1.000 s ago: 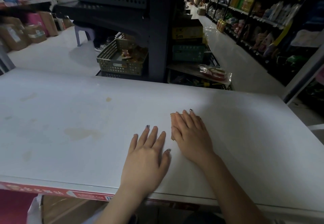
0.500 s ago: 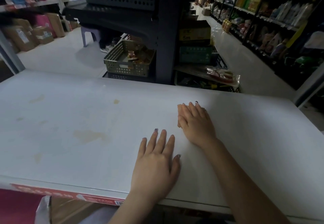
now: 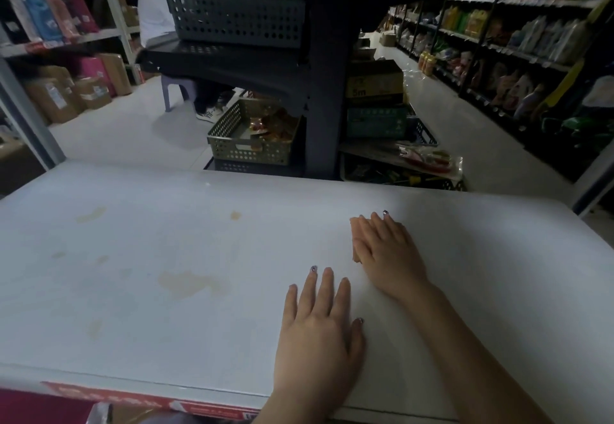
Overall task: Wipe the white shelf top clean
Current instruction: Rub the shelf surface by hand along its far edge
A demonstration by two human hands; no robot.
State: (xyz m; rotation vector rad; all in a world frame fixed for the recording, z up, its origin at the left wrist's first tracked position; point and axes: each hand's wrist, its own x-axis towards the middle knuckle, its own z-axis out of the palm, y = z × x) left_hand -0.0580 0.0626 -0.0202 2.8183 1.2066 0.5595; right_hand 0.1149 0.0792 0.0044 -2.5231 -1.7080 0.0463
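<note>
Left hand (image 3: 319,334) flat on white shelf top (image 3: 133,330), right hand (image 3: 389,252) flat over tan cloth (image 3: 356,256); beyond, packet-filled basket (image 3: 246,152).

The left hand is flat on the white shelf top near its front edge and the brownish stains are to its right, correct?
No: the head view shows the brownish stains to the left of the left hand, not its right. The hand does lie flat on the white shelf top near its front edge.
</note>
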